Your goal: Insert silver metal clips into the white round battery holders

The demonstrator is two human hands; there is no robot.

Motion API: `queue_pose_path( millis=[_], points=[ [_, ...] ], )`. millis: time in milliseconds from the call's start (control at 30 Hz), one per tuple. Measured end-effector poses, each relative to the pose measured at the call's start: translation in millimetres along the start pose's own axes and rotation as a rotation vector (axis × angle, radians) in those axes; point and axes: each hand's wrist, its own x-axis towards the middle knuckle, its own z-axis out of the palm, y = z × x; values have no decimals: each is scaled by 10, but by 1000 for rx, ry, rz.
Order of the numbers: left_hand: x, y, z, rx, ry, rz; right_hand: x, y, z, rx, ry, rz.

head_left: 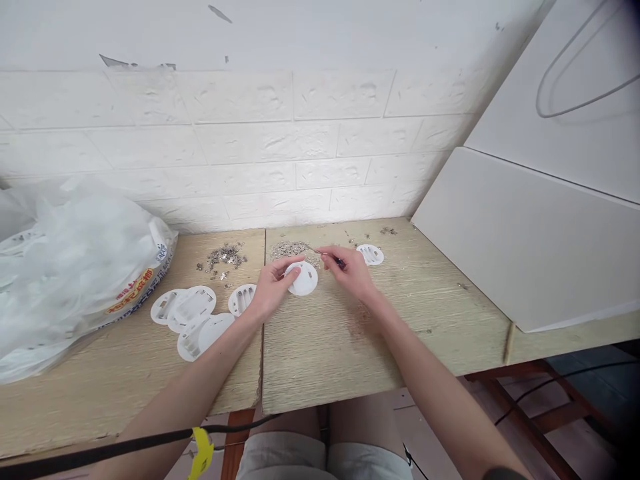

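My left hand (274, 288) is closed on a round white plastic battery cover (306, 283), its thumb lying across the upper face. A small rectangular slot shows in that cover. Just to the right, my right hand (350, 270) grips a slim metal-tipped tool (314, 250) with a dark end, its exact kind too small to tell. The tool's tip points left, over a heap of small metal pieces (290, 249) behind the cover. Beyond my right hand lies another round battery cover (370, 255) with metal contacts in its slots.
Several round white covers (195, 308) lie left of my left arm, one (242, 300) near the board seam. A second heap of metal pieces (226, 256) sits behind them. A bulging plastic bag (75, 267) fills the left. A white panel (525, 247) leans at right.
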Motion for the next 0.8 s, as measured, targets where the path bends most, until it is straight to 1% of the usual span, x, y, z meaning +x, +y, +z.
queue_pose_path(
  millis=[100, 167, 267, 433, 600, 800],
  points=[
    [1, -26, 25, 41, 35, -22, -92, 14, 48, -103, -17, -108],
    [-3, -39, 36, 74, 49, -29, -164, 27, 54, -156, -46, -146],
    [-13, -46, 37, 132, 43, -34, -216, 44, 34, -202, -73, -157],
    [-18, -50, 24, 193, 31, -28, -201, 44, 13, -251, -94, -144],
    [-14, -65, 13, 234, 26, -21, -206, 41, 30, -300, -84, -131],
    [-10, -90, 3, 259, 17, 21, -216, 48, 58, -381, -84, -166]
  ],
)
